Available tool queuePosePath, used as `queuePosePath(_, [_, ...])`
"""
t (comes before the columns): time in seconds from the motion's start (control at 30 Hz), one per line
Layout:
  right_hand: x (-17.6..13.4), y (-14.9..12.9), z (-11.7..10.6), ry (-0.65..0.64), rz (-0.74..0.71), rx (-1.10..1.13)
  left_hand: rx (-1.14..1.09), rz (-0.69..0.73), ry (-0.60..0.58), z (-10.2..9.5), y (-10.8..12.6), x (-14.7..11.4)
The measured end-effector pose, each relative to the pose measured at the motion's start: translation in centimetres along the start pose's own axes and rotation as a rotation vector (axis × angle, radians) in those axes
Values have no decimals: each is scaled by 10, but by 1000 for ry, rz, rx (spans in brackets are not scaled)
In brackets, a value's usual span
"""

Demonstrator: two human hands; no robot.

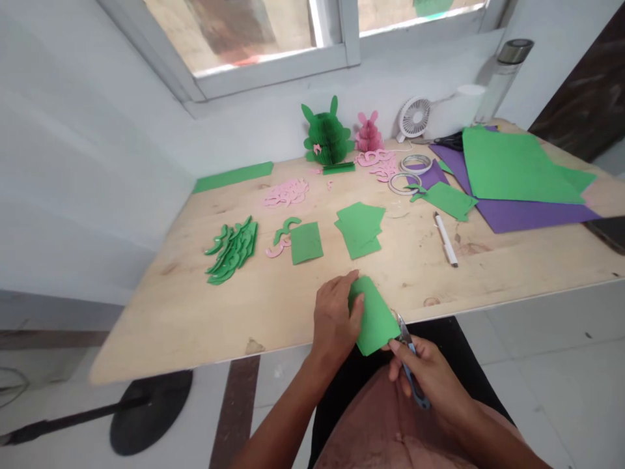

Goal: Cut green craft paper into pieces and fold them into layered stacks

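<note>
At the table's front edge, my left hand (338, 314) holds a green paper piece (375, 316) by its left side, thumb on top. The paper looks like a small stack of layers, and its lower corner hangs past the edge. My right hand (432, 371) is closed around blue-handled scissors (413, 381). Their blades point up and away, touching the paper's right corner, where my right thumb also rests. My fingers partly hide the handles. Just beyond lie a green paper square (306, 243) and several overlapping green sheets (361, 228).
Curved green cutouts (232, 251) are heaped at left, pink cutouts (287, 193) behind. A white pen (445, 240), tape rolls (416, 164), and large green (517, 166) and purple sheets (527, 218) lie right. Along the wall stand green (328, 133) and pink (370, 133) paper figures, a fan (415, 117) and a bottle (502, 81).
</note>
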State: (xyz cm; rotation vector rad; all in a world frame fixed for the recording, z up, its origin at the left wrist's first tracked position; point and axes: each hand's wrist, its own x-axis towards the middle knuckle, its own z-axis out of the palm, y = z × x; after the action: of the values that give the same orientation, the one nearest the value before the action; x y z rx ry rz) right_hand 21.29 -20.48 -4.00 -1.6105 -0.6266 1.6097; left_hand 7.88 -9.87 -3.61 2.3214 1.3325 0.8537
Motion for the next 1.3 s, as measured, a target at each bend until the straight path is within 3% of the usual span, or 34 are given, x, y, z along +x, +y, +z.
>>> queuePosePath(0.47, [1,3,-1,-30,0,41,-38,35,1,1,1,2])
queuePosePath(0.63, [-1,0,-1,-57,14,78,-42,71,-47,0,-1,0])
queuePosePath(1.03, [-3,-2,-2,-58,39,134,198,547,-442,-11,-20,21])
queuePosePath(1.3, [-6,-3,-2,-52,62,183,204,634,-472,-12,-23,29])
